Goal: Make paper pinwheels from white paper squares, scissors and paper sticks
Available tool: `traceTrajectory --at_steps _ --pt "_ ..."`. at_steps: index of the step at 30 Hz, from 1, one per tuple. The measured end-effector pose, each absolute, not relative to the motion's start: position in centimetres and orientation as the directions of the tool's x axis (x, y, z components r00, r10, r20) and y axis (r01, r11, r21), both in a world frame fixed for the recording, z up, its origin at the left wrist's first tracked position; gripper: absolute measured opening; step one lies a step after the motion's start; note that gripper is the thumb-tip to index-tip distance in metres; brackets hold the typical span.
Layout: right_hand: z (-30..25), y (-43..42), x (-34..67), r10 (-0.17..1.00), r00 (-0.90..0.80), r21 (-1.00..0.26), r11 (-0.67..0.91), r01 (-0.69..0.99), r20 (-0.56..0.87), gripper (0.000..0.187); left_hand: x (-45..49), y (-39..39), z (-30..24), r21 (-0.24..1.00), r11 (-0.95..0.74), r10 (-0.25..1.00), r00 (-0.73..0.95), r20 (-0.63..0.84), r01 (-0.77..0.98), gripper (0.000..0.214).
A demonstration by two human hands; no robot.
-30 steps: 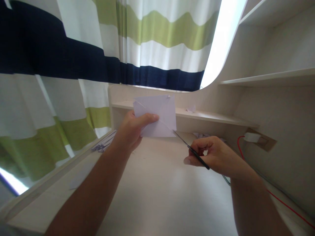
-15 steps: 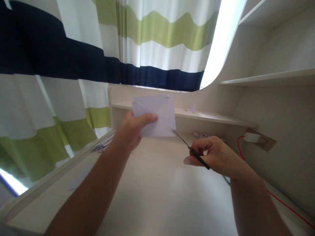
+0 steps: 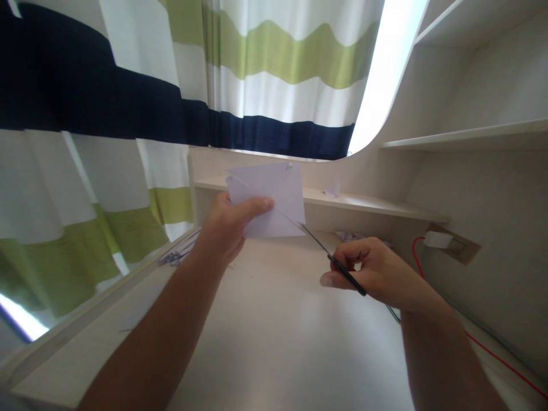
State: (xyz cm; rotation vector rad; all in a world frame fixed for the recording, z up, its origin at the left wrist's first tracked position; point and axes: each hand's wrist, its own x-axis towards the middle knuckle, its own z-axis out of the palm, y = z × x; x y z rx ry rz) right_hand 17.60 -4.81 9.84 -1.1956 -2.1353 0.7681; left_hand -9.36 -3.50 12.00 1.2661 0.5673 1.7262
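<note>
My left hand (image 3: 233, 220) grips a white sheet of paper (image 3: 280, 191) at its left side, thumb lying on the front face. A diagonal line, a fold or cut edge, runs across the sheet from upper left to lower right. My right hand (image 3: 363, 265) is wrapped round the black handle of a pair of scissors (image 3: 346, 274). Their thin blades point up and left, and the tips meet the paper at its lower right corner. Whether the blades are parted there is too fine to make out.
Below lies a pale desk (image 3: 274, 331). Thin grey-and-white strips (image 3: 177, 254) and a flat white paper piece (image 3: 143, 305) lie at left. Paper scraps (image 3: 351, 236) rest at the back, another scrap (image 3: 331, 189) on the low shelf (image 3: 377, 204). A white plug (image 3: 437, 240) with a red cable is at right.
The paper has shifted slightly left and tilted a little in my left hand. My right hand and the scissors have hardly moved.
</note>
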Motion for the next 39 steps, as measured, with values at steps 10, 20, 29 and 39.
traceTrajectory --at_steps 10,20,29,39 --pt "9.59 -4.75 17.75 0.881 -0.428 -0.711 0.431 0.555 0.2 0.045 -9.27 -3.97 12.01 0.782 -0.494 0.861 -0.088 0.501 -0.38 0.038" --pt "9.65 -4.53 17.85 0.878 -0.432 -0.7 0.441 0.561 0.207 0.047 -9.26 -3.54 11.99 0.782 -0.491 0.864 -0.104 0.492 -0.384 0.038" --pt "9.36 -4.25 18.15 0.885 -0.419 -0.73 0.422 0.537 0.204 0.046 -9.17 -3.72 11.92 0.772 -0.507 0.854 -0.1 0.511 -0.382 0.035" --pt "9.33 -4.36 18.19 0.883 -0.416 -0.734 0.429 0.527 0.217 0.048 -9.23 -3.31 11.64 0.772 -0.525 0.845 -0.108 0.524 -0.359 0.035"
